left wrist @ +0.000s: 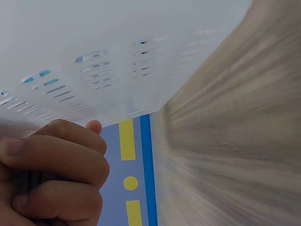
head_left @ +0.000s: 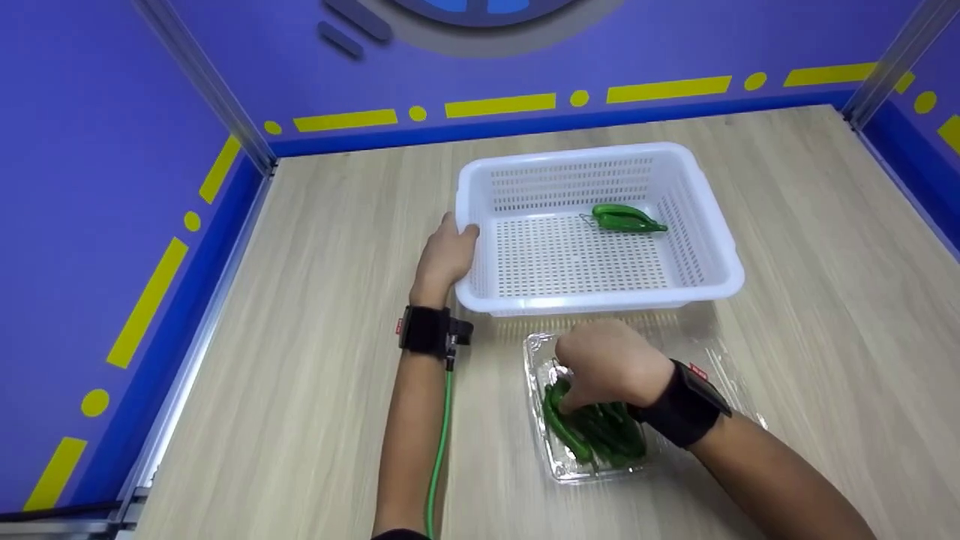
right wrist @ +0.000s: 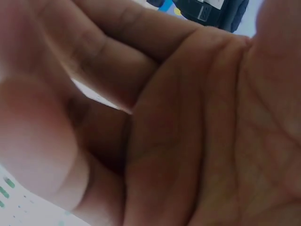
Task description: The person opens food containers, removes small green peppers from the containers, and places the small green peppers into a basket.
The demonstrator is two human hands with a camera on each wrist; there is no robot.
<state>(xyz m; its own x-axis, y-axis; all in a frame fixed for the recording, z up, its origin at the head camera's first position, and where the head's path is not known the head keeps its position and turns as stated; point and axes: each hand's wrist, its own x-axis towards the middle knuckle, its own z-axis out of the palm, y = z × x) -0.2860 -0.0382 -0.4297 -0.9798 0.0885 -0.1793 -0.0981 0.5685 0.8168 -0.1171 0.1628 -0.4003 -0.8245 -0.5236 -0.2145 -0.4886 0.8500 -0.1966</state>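
My left hand [head_left: 448,255] grips the left rim of a white perforated plastic basket [head_left: 592,301]; in the left wrist view its curled fingers [left wrist: 70,165] lie against the basket wall. Two green chili peppers [head_left: 626,219] lie inside the basket toward the back right. My right hand [head_left: 611,364] reaches down into a clear plastic box [head_left: 564,471] holding several green peppers [head_left: 611,435], its thumb at one long curved pepper [head_left: 571,439]. Bent fingers and a bare palm [right wrist: 188,117] fill the right wrist view. The right fingertips are hidden from above, so I cannot tell whether they pinch a pepper.
The box's clear lid [head_left: 716,360] spreads to the right under my right wrist. Both things stand on a pale wood-grain table [head_left: 322,360]. Blue panels [head_left: 510,127] with yellow marks wall the back and sides. A green cable [head_left: 442,442] runs along my left forearm.
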